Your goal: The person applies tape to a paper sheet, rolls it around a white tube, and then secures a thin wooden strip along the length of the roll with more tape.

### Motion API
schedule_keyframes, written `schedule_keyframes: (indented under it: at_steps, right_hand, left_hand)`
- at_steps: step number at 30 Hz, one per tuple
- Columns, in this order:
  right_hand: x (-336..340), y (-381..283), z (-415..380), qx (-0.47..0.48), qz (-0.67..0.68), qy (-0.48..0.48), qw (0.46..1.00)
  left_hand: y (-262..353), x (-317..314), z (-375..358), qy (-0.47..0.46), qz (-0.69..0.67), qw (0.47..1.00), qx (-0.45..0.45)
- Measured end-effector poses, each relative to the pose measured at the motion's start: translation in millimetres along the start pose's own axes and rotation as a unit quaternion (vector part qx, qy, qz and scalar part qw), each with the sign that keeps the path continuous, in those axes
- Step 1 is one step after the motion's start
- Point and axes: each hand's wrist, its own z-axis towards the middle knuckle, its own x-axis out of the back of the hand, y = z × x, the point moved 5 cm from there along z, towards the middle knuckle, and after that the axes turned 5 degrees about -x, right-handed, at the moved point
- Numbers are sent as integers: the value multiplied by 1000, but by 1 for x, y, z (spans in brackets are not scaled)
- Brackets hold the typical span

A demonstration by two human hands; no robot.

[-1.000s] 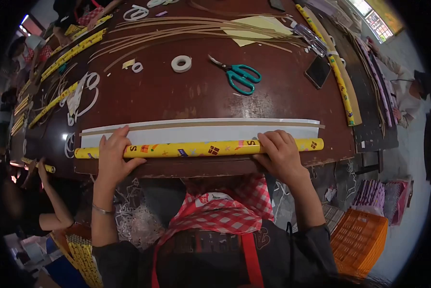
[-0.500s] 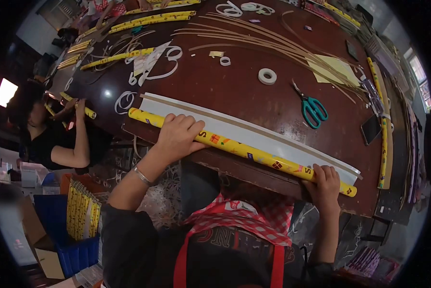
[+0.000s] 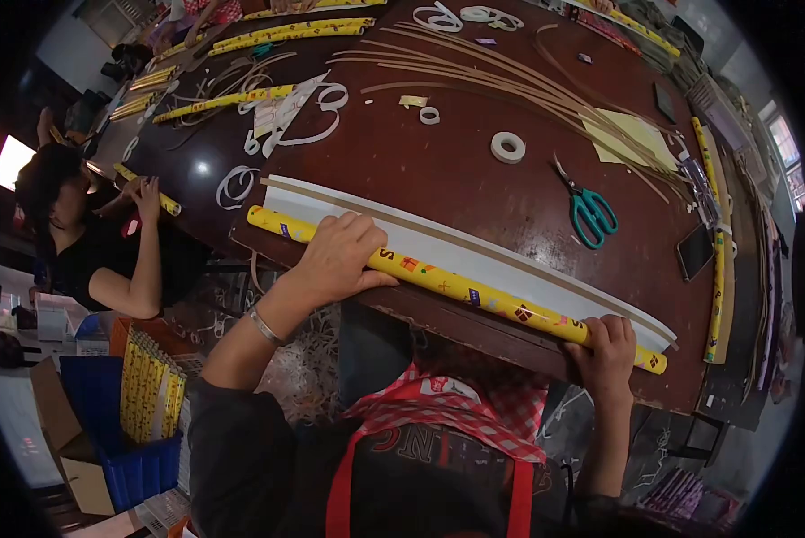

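A yellow printed roll of wrapping paper lies along the near edge of the table. Its loose flap spreads flat behind it, white side up, with a brown strip along the far border. Toward the roll's left end, my left hand is closed over it, with the thumb on the near side. My right hand grips the roll close to its right end, fingers curled over the top. The undersides of both hands are hidden.
Teal-handled scissors, a white tape roll and long brown strips lie farther back on the table. At the left a co-worker handles another yellow roll. A phone sits at the right.
The view has shifted slightly. Both my hands stay on the roll in nearly the same places. The co-worker's hands at the left have moved a little.
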Motion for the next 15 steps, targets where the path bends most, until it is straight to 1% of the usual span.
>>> schedule_keyframes:
  at_steps: [2, 4, 6, 8, 11, 13, 15]
  right_hand:
    - [-1, -1, 1, -7, 4, 0, 1000]
    - [0, 1, -2, -27, -2, -2, 1000]
    - [-2, 4, -3, -22, -3, -7, 1000]
    - [-3, 9, -7, -25, -3, -10, 1000]
    - [-3, 9, -7, -33, 8, -4, 999]
    - [-2, 9, -8, -1, 21, 18, 1000]
    - [0, 8, -7, -1, 23, 23, 999]
  left_hand:
    - [0, 0, 0, 2, -19, 1000, 6]
    - [-2, 0, -1, 8, -21, 1000, -8]
    - [1, 0, 0, 9, -28, 999, -25]
    - [8, 9, 0, 52, 22, 998, -24]
    - [9, 8, -4, 58, 19, 998, -16]
    - [7, 5, -6, 62, 17, 998, -13]
    - [5, 2, -8, 78, 8, 997, -7]
